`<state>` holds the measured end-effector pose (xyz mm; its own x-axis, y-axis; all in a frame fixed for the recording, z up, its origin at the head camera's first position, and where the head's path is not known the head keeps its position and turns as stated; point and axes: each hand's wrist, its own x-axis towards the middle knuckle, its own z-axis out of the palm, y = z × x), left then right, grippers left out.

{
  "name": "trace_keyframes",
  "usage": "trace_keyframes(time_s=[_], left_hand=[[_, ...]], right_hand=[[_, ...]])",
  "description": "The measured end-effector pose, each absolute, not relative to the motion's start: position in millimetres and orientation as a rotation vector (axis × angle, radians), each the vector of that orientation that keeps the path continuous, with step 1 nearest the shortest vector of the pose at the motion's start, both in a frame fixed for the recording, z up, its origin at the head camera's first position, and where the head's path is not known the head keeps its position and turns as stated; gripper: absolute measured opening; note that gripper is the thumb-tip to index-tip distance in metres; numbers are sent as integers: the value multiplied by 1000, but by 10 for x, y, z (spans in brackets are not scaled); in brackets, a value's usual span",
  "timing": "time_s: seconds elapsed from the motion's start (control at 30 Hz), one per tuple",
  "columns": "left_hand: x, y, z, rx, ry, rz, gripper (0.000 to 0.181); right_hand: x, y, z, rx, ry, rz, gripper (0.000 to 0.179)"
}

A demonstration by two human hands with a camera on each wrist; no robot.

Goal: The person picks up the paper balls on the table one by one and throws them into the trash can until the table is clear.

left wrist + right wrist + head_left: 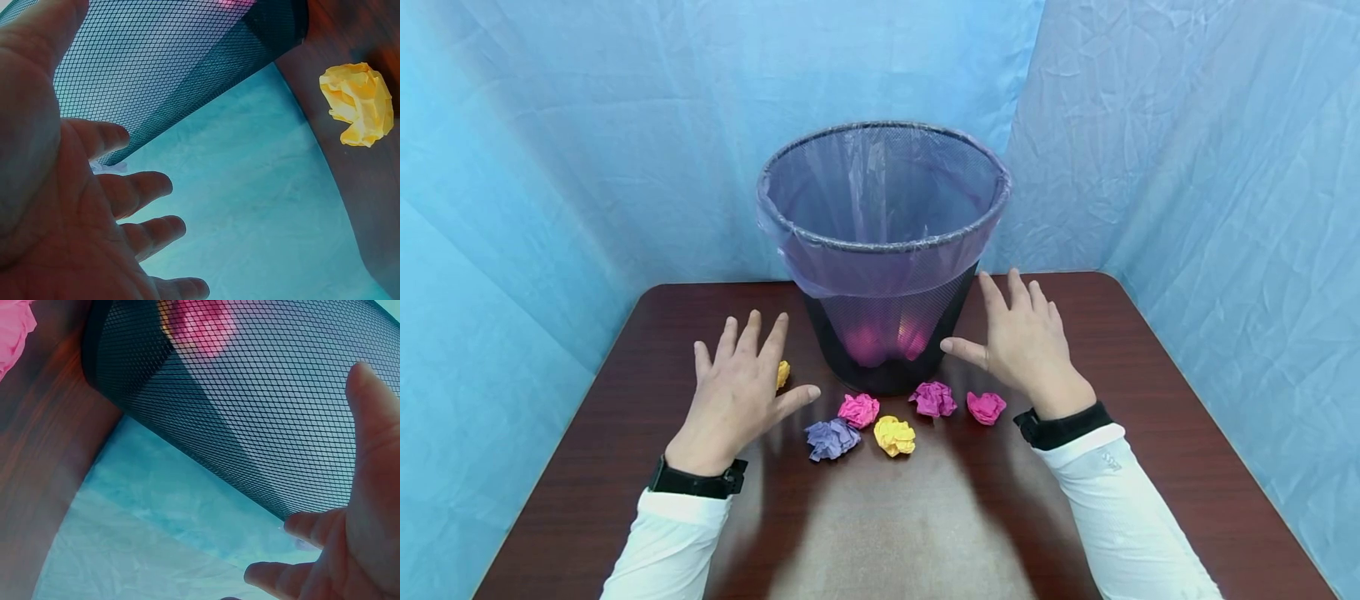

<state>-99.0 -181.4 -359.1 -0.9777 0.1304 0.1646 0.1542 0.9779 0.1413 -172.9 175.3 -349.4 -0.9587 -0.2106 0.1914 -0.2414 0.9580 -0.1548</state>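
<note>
Plainly, the fingers of the left hand [737,400] were spread and fairly straight, and those of the right hand [1028,346] fanned out likewise. Nearest the left fingers, partly hidden by them, sat a crumpled yellow paper ball [783,374]. Between the wrists lay five more — a blue-violet paper ball [832,439], a bright pink paper ball [858,410] close against it, a second yellow paper ball [895,436], a purple paper ball [933,399] and a magenta paper ball [986,407]. Behind them, toward the far edge of the dark red-brown tabletop [1150,450], stood a round black mesh bin [883,379] with a translucent violet plastic liner [880,271] over its rim; pink shapes [867,343] showed inside, low down. Light-blue cloth [625,150] hung beyond the far edge.
</note>
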Motion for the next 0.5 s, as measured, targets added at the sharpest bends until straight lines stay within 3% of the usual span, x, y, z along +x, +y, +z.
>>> trace_keyframes(time_s=[0.5], left_hand=[[-1008,-1826,-3645,-200,-3005,-255,106]], right_hand=[[-1715,1790,-3623,320,-2965,228,114]])
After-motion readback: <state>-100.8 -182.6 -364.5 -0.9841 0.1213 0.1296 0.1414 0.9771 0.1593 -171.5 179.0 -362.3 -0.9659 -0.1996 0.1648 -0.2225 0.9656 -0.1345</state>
